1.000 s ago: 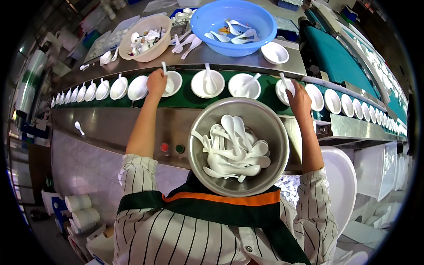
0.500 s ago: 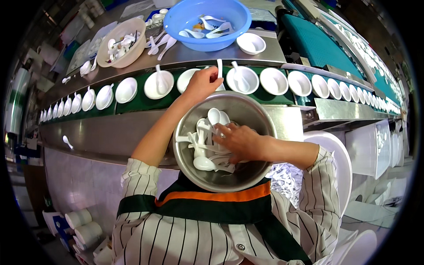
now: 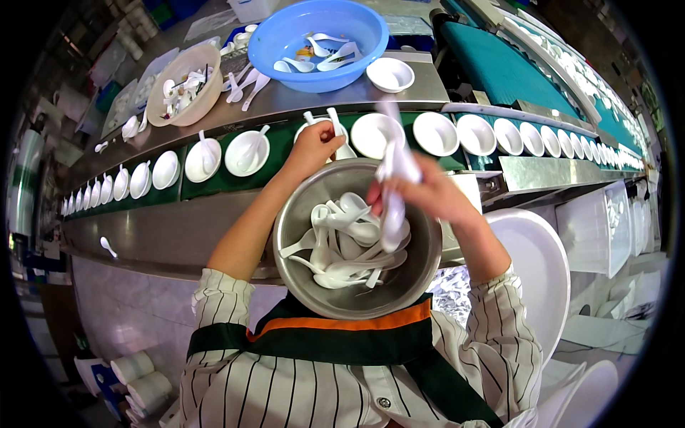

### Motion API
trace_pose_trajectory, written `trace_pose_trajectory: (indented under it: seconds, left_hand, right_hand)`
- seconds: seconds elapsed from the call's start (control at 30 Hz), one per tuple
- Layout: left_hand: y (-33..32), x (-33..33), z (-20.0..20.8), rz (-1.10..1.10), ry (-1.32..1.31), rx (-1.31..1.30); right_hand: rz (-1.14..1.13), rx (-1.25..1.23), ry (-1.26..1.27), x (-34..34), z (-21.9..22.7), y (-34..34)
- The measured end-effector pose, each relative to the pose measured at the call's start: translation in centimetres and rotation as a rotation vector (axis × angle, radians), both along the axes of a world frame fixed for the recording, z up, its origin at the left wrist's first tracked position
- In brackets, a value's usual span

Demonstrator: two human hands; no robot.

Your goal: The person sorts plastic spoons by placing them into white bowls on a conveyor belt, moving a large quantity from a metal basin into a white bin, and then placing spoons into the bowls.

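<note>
A steel bowl (image 3: 300,285) full of white soup spoons (image 3: 349,246) rests against my apron. My right hand (image 3: 421,192) is raised over it, gripping a bunch of white spoons (image 3: 394,185) that hang down, blurred. My left hand (image 3: 314,146) is stretched to the green conveyor belt (image 3: 282,139), holding a white spoon (image 3: 334,121) over a white bowl (image 3: 346,151) there. A row of white bowls (image 3: 435,133) rides the belt; the bowls to the left, such as one (image 3: 246,152), each hold a spoon, those to the right look empty.
Behind the belt on the steel counter stand a blue basin (image 3: 317,43) with a few spoons, a beige bowl (image 3: 184,85) of spoons, loose spoons (image 3: 242,82) and one small white bowl (image 3: 389,73). A white plastic chair (image 3: 531,271) is at my right.
My right hand has lifted out of the steel bowl with a bunch of spoons. My left hand stayed at the belt while the bowls shifted.
</note>
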State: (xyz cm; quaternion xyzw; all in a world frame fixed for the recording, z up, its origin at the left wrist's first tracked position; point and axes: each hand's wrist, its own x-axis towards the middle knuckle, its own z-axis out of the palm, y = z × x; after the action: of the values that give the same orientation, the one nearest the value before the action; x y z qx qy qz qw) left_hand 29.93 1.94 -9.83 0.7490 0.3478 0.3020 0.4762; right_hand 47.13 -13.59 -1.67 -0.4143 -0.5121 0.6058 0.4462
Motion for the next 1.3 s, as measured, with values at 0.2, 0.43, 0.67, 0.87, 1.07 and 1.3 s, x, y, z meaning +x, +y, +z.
trace_pose_trajectory:
  seconds: [0.2, 0.43, 0.67, 0.87, 1.07, 1.3]
  left_hand:
    - [2.7, 2.3, -1.0, 0.126, -0.045, -0.113]
    - [6.3, 1.3, -5.5, 0.263, 0.463, 0.224]
    - [2.7, 0.4, -0.6, 0.267, 0.321, 0.448]
    - [-4.8, 1.9, 6.3, -0.54, 0.473, 0.256]
    - [-8.1, 1.7, 1.1, -0.771, 0.869, 0.717]
    - [-7.3, 1.8, 1.8, -0.898, 0.745, 0.274]
  right_hand:
    - [-0.649, 0.383, -0.217, 9.7, -5.8, 10.4]
    - [-0.707, 0.076, -1.032, 8.9, -10.7, 13.5]
    - [-0.921, 0.294, -1.002, 11.2, -9.6, 12.8]
    - [-0.812, 0.166, -0.805, 12.6, -14.6, 11.3]
    - [-0.918, 0.349, -1.059, 14.9, -14.9, 10.4]
    - [-0.635, 0.548, -0.875, 9.9, -9.0, 7.6]
